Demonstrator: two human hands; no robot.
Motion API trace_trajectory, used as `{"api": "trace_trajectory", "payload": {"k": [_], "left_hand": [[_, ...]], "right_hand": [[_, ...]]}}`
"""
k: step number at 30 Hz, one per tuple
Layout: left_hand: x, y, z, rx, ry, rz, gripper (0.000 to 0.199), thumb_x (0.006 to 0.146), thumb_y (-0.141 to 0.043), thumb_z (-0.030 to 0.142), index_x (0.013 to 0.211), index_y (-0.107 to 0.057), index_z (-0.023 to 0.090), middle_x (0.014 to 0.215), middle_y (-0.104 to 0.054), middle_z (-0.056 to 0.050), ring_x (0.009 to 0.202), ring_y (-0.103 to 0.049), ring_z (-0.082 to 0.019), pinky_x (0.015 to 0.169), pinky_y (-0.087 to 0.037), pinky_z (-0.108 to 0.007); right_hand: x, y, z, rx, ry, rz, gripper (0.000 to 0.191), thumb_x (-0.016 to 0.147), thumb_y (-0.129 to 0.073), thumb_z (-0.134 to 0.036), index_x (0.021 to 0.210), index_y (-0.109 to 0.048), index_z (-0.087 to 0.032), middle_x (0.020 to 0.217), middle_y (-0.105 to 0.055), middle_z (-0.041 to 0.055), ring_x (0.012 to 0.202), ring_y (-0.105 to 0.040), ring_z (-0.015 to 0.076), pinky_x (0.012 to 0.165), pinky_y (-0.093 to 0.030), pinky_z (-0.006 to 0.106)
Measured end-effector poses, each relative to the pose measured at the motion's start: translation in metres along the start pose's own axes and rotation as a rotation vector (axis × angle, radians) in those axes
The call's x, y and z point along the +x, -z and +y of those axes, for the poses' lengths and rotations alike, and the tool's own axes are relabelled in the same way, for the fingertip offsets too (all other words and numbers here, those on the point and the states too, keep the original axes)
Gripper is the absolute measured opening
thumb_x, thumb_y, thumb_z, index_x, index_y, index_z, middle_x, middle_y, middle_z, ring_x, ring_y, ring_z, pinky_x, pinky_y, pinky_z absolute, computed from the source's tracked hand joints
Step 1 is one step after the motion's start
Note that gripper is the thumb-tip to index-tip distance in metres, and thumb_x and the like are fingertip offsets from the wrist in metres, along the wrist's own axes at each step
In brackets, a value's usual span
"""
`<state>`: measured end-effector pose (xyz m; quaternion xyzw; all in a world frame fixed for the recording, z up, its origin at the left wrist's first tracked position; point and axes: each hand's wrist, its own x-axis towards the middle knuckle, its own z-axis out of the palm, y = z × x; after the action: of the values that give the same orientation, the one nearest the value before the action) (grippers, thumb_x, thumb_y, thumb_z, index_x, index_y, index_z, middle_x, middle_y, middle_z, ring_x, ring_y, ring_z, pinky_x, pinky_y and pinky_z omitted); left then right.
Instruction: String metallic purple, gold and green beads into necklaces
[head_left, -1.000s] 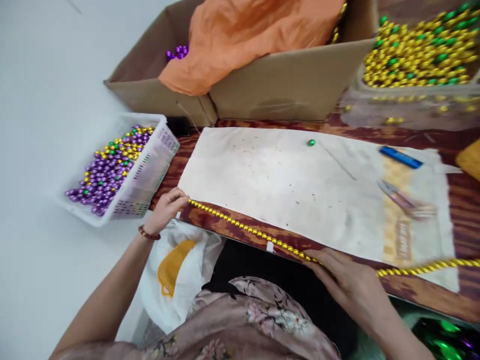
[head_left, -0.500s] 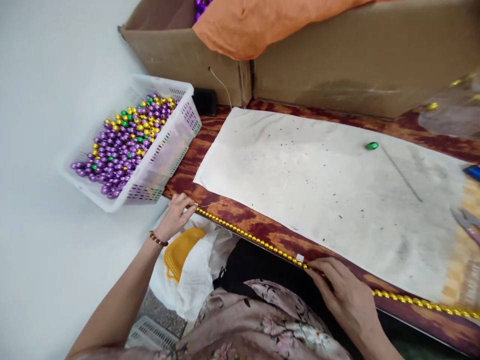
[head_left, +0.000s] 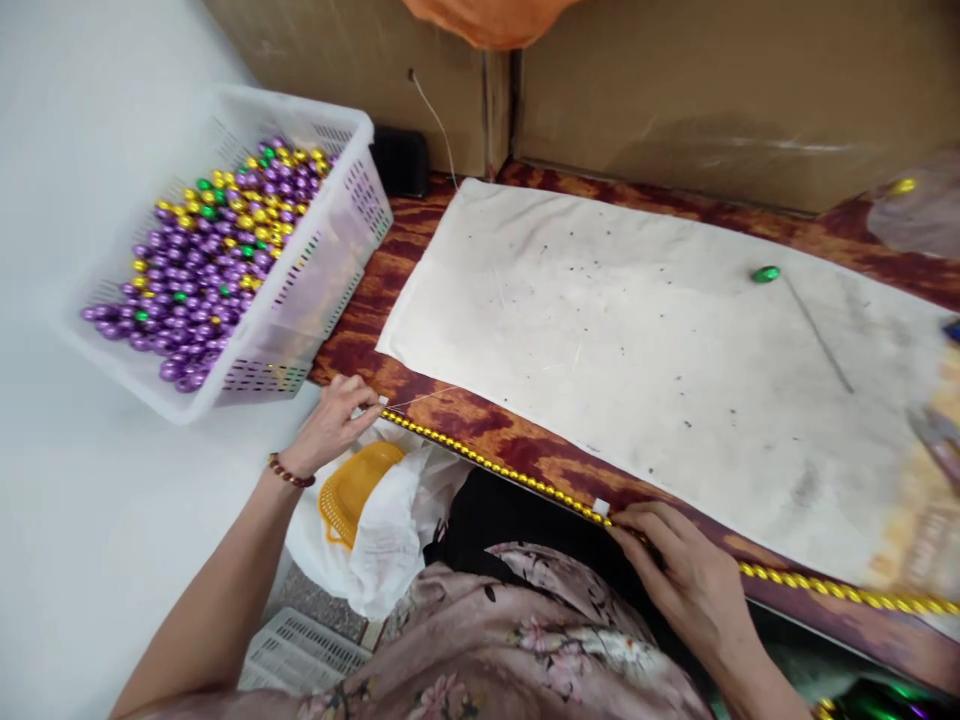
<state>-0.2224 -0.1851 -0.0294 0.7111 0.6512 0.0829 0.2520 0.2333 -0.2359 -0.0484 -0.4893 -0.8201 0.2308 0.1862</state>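
A string of gold beads [head_left: 495, 466] runs along the front edge of the table. My left hand [head_left: 341, 415] pinches its left end, where a thin pale thread trails off to the right. Further along, my right hand [head_left: 686, 560] is closed over the same beads, and the string comes out again past it to the right. A small white tab [head_left: 601, 507] sits by the beads just left of my right fingertips. A white cloth [head_left: 525, 310] covers much of the table behind the beads.
At left stands a white basket [head_left: 341, 225] of purple, gold and green beads. On the cloth are a green bead [head_left: 766, 274], a thin needle-like rod [head_left: 821, 335] and pliers [head_left: 936, 445]. Cardboard boxes [head_left: 675, 100] line the back. A yellow basket [head_left: 356, 490] lies below the edge.
The view has dipped and shifted, so more shows at the lower right. Both hands keep the same places on the bead string.
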Motion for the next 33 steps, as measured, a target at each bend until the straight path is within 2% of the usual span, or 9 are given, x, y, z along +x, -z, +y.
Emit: {"api": "trace_trajectory", "payload": {"k": [8,15,21,25,28,30,33], "left_hand": [[0.009,0.006,-0.003,0.047,-0.108,0.027,0.029,0.089,-0.049,0.044,0.076,-0.064,0.023,0.074,-0.063,-0.003,0.071,-0.054,-0.021,0.074,-0.034,-0.035],[0.009,0.007,0.007,0.081,-0.054,0.022,0.031,0.087,-0.046,0.048,0.073,-0.063,0.025,0.074,-0.065,-0.003,0.073,-0.055,-0.023,0.076,-0.037,-0.036],[0.010,0.008,0.007,0.073,-0.072,0.027,0.028,0.086,-0.048,0.046,0.073,-0.062,0.025,0.073,-0.066,-0.003,0.073,-0.055,-0.023,0.076,-0.037,-0.035],[0.010,0.007,0.007,0.054,-0.049,0.029,0.029,0.085,-0.049,0.048,0.072,-0.063,0.026,0.074,-0.065,-0.003,0.075,-0.055,-0.024,0.076,-0.037,-0.037],[0.009,0.009,0.012,0.040,-0.022,0.031,0.029,0.083,-0.049,0.048,0.071,-0.063,0.026,0.073,-0.064,-0.003,0.074,-0.054,-0.024,0.076,-0.038,-0.038],[0.009,0.012,0.019,0.021,-0.010,0.063,0.027,0.082,-0.050,0.048,0.071,-0.063,0.027,0.073,-0.063,-0.002,0.074,-0.053,-0.024,0.075,-0.038,-0.038],[0.015,0.019,0.030,-0.030,-0.031,0.164,0.019,0.086,-0.053,0.045,0.077,-0.061,0.030,0.077,-0.060,0.000,0.079,-0.053,-0.023,0.079,-0.039,-0.039]], "right_hand": [[0.000,0.002,-0.007,0.013,-0.118,-0.107,0.025,0.104,-0.049,-0.030,0.107,-0.071,-0.020,0.101,-0.070,0.0078,0.092,-0.067,0.0183,0.073,-0.052,0.028],[0.001,0.002,-0.011,-0.026,-0.175,-0.150,0.023,0.103,-0.055,-0.036,0.105,-0.073,-0.022,0.101,-0.069,0.0056,0.091,-0.064,0.0177,0.070,-0.045,0.027],[0.008,0.002,-0.019,-0.121,-0.257,-0.226,0.014,0.100,-0.058,-0.029,0.099,-0.071,-0.024,0.098,-0.068,0.0037,0.090,-0.062,0.0179,0.062,-0.036,0.027],[0.010,0.001,-0.022,-0.153,-0.280,-0.247,0.013,0.099,-0.058,-0.029,0.098,-0.069,-0.022,0.097,-0.068,0.0037,0.090,-0.061,0.0186,0.064,-0.037,0.028],[0.009,-0.001,-0.022,-0.161,-0.264,-0.230,0.015,0.100,-0.057,-0.029,0.107,-0.068,-0.023,0.098,-0.069,0.0039,0.091,-0.061,0.0193,0.066,-0.039,0.029],[0.010,-0.001,-0.023,-0.167,-0.252,-0.226,0.017,0.100,-0.056,-0.027,0.110,-0.069,-0.023,0.097,-0.069,0.0039,0.090,-0.062,0.0192,0.066,-0.039,0.030],[0.015,0.007,-0.023,-0.193,-0.284,-0.234,0.014,0.098,-0.056,-0.023,0.103,-0.069,-0.021,0.097,-0.070,0.0047,0.090,-0.064,0.0189,0.065,-0.039,0.029]]}}
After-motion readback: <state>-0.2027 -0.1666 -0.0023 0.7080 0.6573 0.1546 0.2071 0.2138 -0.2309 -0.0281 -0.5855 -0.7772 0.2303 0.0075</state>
